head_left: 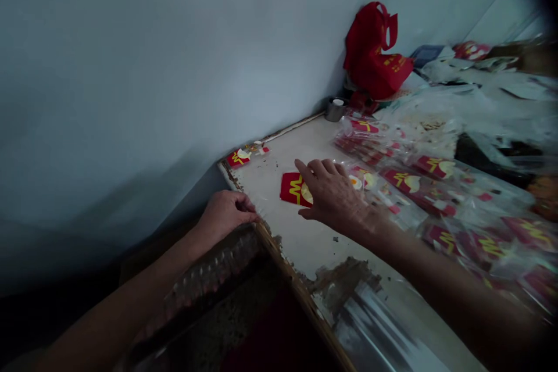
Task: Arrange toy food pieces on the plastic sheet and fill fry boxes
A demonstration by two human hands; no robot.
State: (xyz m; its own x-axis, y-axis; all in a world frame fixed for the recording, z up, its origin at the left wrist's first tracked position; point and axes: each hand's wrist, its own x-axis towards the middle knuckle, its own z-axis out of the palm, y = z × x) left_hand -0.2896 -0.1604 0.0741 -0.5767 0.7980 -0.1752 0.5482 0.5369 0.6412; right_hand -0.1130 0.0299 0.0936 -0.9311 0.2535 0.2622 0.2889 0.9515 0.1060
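My left hand (227, 213) is at the table's near edge, its thumb and fingertips pinched together. Whatever they hold, if anything, is too small or hidden to name. Over the tabletop hovers my right hand (333, 193), fingers apart and slightly curled, thumb spread. Beside its thumb and index finger lies a red card with a yellow zigzag mark (291, 187), partly covered by the hand. Past the right hand's knuckles, clear plastic packets with red cards and small food-like pieces (403, 181) lie in overlapping rows.
Another red card (238, 158) with small pieces lies at the table's left corner. A grey cup-like roll (335, 109) and a red bag (377, 52) stand near the wall. Clear plastic sleeves (379, 331) lie at the front, by a worn patch of the tabletop (349, 279).
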